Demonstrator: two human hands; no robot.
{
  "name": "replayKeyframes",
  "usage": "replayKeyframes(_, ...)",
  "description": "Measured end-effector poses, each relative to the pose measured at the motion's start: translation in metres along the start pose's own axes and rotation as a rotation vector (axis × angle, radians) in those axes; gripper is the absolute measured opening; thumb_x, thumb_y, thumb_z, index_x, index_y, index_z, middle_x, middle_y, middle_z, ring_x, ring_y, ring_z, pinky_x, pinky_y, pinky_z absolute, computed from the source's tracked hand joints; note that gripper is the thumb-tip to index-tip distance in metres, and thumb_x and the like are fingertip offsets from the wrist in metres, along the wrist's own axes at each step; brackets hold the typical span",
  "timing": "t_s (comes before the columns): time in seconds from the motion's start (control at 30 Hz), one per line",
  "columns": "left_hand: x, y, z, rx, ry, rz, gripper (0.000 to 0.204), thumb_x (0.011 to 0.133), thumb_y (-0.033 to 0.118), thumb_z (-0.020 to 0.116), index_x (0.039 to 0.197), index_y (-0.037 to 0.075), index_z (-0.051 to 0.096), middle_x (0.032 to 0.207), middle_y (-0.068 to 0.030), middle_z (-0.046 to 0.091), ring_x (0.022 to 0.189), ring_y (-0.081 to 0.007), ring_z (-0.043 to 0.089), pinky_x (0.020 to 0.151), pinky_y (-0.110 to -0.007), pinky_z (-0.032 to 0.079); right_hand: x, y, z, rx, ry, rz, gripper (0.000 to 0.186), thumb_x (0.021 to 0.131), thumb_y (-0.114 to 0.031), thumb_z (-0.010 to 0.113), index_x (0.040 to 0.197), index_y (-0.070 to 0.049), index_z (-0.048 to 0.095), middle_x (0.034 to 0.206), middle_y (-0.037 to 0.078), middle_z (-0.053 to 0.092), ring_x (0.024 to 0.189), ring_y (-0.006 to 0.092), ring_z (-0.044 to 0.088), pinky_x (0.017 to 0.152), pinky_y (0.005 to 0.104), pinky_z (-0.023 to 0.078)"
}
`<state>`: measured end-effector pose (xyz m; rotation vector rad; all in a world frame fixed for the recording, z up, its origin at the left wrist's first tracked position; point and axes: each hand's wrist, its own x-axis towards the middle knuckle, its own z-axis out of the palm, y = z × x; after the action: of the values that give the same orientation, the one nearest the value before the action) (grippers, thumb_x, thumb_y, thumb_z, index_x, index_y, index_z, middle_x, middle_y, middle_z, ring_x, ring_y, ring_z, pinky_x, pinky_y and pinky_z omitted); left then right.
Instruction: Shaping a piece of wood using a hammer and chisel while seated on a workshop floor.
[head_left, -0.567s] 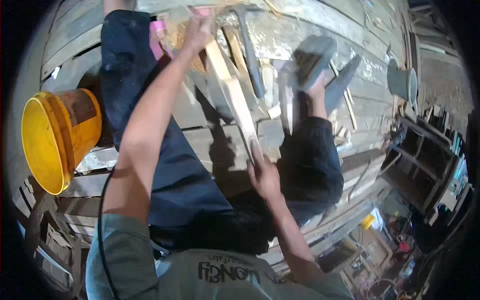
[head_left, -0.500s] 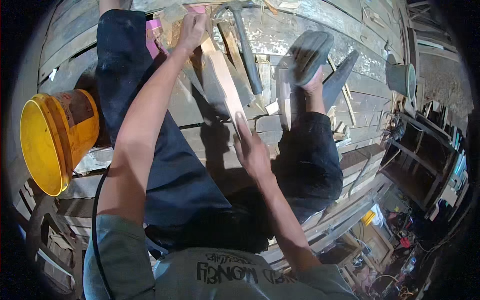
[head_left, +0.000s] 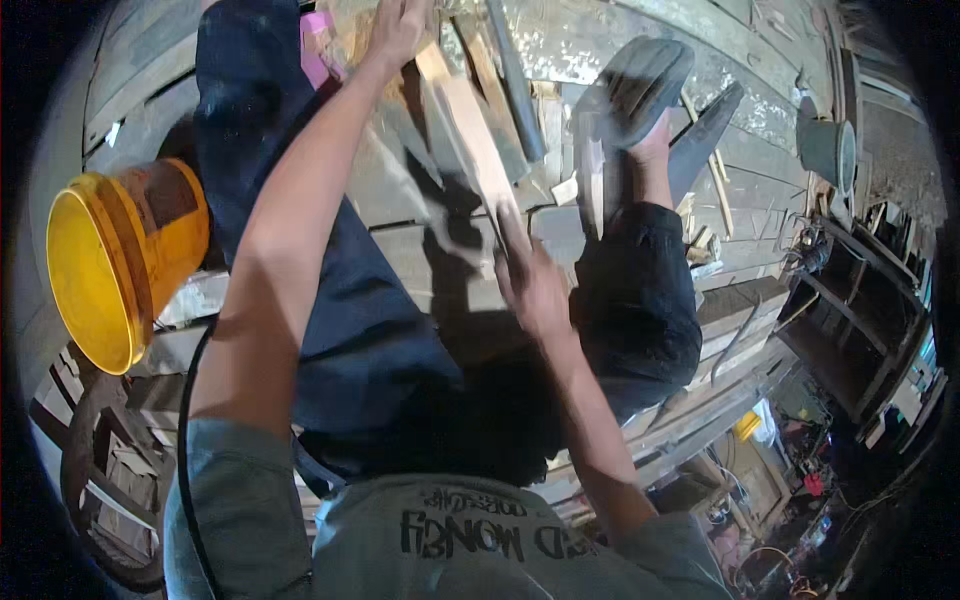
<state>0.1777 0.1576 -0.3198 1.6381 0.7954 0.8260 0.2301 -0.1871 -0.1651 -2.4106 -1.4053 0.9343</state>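
My right hand [head_left: 537, 285] is closed round the near end of a long, pale piece of wood [head_left: 477, 145], thumb stretched along it. The wood slants away to the upper left, between my legs, and looks stepped along its edge. Close to its far end, my left hand [head_left: 400, 32] is closed, partly cut off by the top of the picture; what its fingers grip is hidden. A dark hammer [head_left: 515, 85] lies just right of the wood, its head out of view. Beside the left wrist lies a pink object [head_left: 316, 50].
A yellow bucket [head_left: 95, 270] lies tipped at the left. My sandalled right foot [head_left: 645, 95] rests on the plank floor [head_left: 400, 260] among wood scraps. A dark saw-like blade [head_left: 705, 140] sits beside it. A grey bucket [head_left: 828, 152] stands at the far right.
The view has shifted, so most things appear a little lower right or higher. Both hands stay at the pale wood; my left hand sits nearer the top edge. The hammer's head has left the picture.
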Motion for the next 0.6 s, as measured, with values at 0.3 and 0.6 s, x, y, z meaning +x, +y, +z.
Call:
replayKeyframes(0.3,0.006,-0.005,-0.013,0.186,0.147,0.058,0.042,0.089,0.030,0.038,0.069,-0.001,0.058,0.066,-0.0116,0.058,0.067,-0.0247,0.054,0.066,-0.037,0.041,0.013,-0.004,0.000,-0.008,0.014,-0.118,0.067,0.087,-0.015,0.059,0.145,-0.031,0.030,0.089,0.024,0.056,0.069,0.0414,0.061,0.062,0.0490,0.052)
replayKeyframes(0.6,0.003,-0.045,-0.032,0.638,0.037,0.158,0.016,0.078,0.009,0.057,0.094,0.006,0.055,0.094,-0.0247,0.054,0.090,-0.0384,0.051,0.079,-0.045,0.039,-0.001,0.009,0.009,-0.009,0.021,-0.139,0.067,0.085,-0.014,0.061,0.144,-0.031,0.034,0.095,0.025,0.057,0.070,0.0427,0.062,0.065,0.0502,0.052)
